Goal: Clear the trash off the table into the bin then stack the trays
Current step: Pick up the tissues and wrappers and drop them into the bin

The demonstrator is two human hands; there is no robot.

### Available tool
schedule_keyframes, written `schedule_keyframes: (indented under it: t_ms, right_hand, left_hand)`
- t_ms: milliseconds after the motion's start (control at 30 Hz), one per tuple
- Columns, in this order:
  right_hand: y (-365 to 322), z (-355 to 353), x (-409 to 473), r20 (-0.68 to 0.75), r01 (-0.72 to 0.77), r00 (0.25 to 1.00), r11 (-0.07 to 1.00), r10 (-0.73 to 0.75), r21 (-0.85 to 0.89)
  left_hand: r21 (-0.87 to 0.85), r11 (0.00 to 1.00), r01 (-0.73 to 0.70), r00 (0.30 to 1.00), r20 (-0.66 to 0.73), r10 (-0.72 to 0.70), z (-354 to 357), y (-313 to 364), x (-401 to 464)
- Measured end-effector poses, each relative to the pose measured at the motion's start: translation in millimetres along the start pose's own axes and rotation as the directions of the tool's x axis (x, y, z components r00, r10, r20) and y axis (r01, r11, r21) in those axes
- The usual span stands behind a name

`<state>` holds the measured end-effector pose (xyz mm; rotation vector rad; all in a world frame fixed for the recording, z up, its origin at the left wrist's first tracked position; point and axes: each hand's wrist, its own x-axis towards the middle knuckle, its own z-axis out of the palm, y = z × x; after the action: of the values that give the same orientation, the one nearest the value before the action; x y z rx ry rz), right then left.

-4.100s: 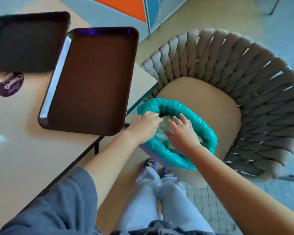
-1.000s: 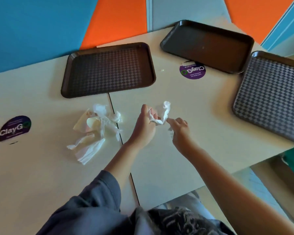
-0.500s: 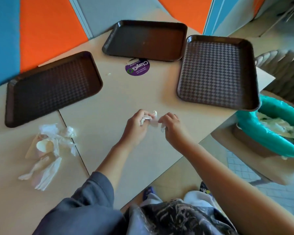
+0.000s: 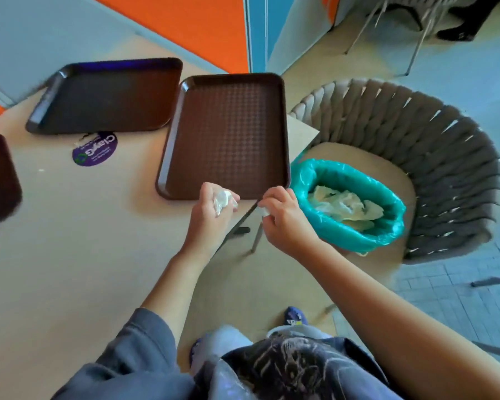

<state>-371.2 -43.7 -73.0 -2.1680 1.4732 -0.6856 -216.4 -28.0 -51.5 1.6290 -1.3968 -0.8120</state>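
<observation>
Head view: we saw both hands at the right edge of the worktop [image 4: 70, 255], just left of the bin [image 4: 300, 180].
Left hand: our left hand [image 4: 211, 212] had its fingers curled round a crumpled tissue [image 4: 223, 200], held over the worktop edge.
Right hand: our right hand [image 4: 283, 217] pinched a smaller white scrap [image 4: 263, 211] in curled fingers, just beside the bin's rim, we judged so that a short move would drop it in.
Bin: it stood on the chair [image 4: 416, 134] seat, teal liner folded over the rim, pale paper already inside.
Trays: three brown trays lay apart, unstacked; the nearest tray [image 4: 228, 134] sat just beyond our hands.
Change: half a second earlier our hands were over the middle of the worktop; they had since carried the paper toward the bin, and the loose pile of tissues at the left was no longer in view.
</observation>
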Motion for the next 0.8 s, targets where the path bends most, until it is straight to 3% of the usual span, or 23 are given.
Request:
schedule_keyframes:
  t_ms: [233, 367, 500, 667, 800]
  right_hand:
    - [81.0, -49.5, -15.9, -0.086, -0.167, 0.982, 0.986, 0.165, -0.011]
    - [125.5, -60.5, -25.1, -0.165, -0.239, 0.959, 0.971, 0.231, -0.028]
    - [164.0, -61.1, -30.3, -0.191, -0.347, 0.922, 0.938, 0.338, -0.015]
    - [209.3, -49.5, -24.3, -0.202, -0.453, 0.872, 0.891, 0.445, 0.010]
    - [225.9, -37.1, -21.6, -0.140, -0.497, 0.865, 0.861, 0.483, -0.104]
  left_hand:
    - [0.082, 0.986, -0.146, 0.964, 0.235, 0.123, 99.4, 35.9, 21.5]
    - [0.096, 0.942, -0.321, 0.872, 0.418, 0.254, 145.4, 42.0, 40.9]
    - [0.227, 0.886, -0.405, 0.793, 0.570, 0.216, 187.0, 37.1, 67.7]
    - [0.284, 0.803, -0.525, 0.720, 0.650, 0.241, 219.8, 19.6, 99.0]
    - [0.280, 0.727, -0.627, 0.654, 0.695, 0.297, 239.5, 0.7, 117.6]
